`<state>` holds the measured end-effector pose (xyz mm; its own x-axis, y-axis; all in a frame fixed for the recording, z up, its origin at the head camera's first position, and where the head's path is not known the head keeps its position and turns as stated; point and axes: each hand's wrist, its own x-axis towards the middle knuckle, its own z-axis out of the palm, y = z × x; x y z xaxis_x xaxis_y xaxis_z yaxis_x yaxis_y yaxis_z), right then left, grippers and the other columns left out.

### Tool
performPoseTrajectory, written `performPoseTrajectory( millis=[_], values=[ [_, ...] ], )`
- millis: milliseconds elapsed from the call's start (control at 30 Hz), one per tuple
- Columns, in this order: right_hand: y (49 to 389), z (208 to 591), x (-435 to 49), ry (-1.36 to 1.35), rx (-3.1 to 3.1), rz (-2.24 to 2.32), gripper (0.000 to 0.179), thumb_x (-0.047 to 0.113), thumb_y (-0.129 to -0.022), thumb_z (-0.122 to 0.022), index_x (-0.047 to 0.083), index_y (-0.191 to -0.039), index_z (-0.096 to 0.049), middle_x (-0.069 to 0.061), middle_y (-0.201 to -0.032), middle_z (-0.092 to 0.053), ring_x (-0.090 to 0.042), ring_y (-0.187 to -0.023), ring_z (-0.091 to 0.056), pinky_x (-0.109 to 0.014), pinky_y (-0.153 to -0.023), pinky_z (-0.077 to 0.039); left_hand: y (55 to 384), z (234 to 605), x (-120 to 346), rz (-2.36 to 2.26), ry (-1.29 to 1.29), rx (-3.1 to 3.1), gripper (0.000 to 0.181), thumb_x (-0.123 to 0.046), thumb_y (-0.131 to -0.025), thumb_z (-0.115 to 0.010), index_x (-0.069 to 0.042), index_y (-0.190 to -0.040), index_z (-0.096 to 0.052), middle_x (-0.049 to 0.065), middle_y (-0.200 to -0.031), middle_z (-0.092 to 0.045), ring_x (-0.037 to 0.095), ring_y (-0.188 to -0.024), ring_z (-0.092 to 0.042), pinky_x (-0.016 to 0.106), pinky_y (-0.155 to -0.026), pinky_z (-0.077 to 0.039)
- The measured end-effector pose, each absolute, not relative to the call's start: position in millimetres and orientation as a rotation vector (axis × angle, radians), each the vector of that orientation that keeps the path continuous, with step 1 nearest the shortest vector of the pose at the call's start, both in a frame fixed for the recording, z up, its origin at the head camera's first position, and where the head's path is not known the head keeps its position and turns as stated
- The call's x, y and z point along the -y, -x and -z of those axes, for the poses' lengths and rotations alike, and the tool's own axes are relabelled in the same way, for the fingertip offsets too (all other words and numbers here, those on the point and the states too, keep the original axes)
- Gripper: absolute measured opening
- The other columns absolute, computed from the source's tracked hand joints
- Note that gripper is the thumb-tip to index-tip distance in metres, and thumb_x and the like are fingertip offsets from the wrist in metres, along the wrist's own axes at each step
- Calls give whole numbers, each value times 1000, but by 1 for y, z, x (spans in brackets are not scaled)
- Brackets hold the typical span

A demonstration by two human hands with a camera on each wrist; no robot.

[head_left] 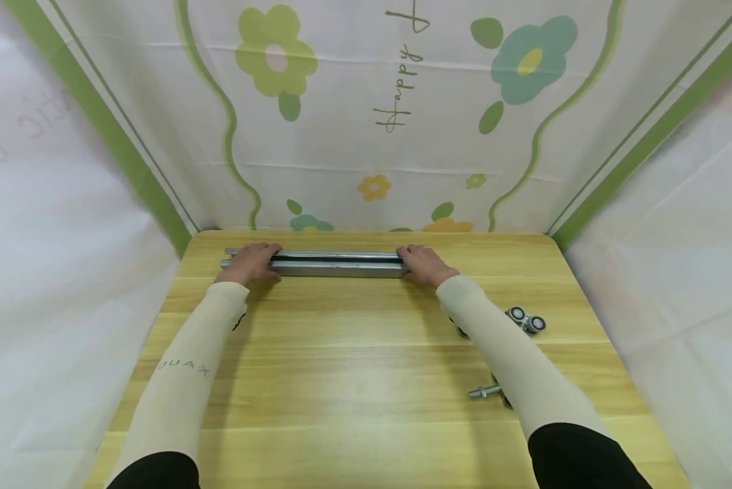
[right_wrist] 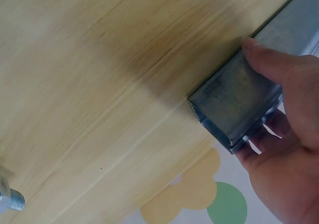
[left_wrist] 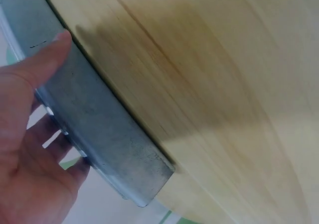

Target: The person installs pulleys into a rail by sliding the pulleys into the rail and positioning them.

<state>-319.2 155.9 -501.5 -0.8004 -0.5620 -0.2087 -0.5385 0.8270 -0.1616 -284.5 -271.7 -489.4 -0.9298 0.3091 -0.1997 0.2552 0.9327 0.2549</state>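
Note:
A long grey metal C-channel rail (head_left: pixel 341 270) lies across the far part of the wooden table, its slotted side facing up in the head view. My left hand (head_left: pixel 252 263) grips it near its left end, with the thumb on the near face and the fingers round the far side, as the left wrist view shows on the rail (left_wrist: pixel 109 124). Near the other end, my right hand (head_left: pixel 426 265) holds the rail the same way. The hollow right end of the rail (right_wrist: pixel 234 99) shows in the right wrist view.
To the right on the table (head_left: pixel 341 380) lies a roller trolley (head_left: pixel 517 314) with black-and-silver wheels, partly behind the right sleeve. A threaded bolt (head_left: pixel 483 392) sticks out from under that forearm. Printed cloth (head_left: pixel 341 149) stands behind the far edge and along both sides.

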Motion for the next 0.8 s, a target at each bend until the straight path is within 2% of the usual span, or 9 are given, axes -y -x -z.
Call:
performPoseTrajectory(
  millis=[133,333,800],
  values=[
    [319,500,-159,817,-2750,138,61,13,-101,-75,-1,-152,-46,-27,-145,-55,-43,-134,-54,-58,-116,-42,286,490,268,-335,-436,-2866,68,-16,-95,-82,2,-152,-50,30,-148,-56,50,-135,-53,63,-116,-41],
    [318,499,-160,850,-2753,128,59,13,-100,-76,-2,-150,-47,-26,-143,-56,-43,-133,-55,-57,-115,-44,285,490,270,-318,-446,-2873,66,-16,-94,-83,3,-149,-52,29,-142,-60,49,-129,-58,62,-111,-46],
    [310,485,-157,940,-2762,142,58,13,-95,-82,-2,-143,-54,-24,-133,-63,-38,-121,-63,-52,-105,-52,273,480,282,-313,-498,-2862,64,-17,-94,-83,4,-147,-54,28,-143,-62,48,-128,-60,62,-108,-48]
  ],
)
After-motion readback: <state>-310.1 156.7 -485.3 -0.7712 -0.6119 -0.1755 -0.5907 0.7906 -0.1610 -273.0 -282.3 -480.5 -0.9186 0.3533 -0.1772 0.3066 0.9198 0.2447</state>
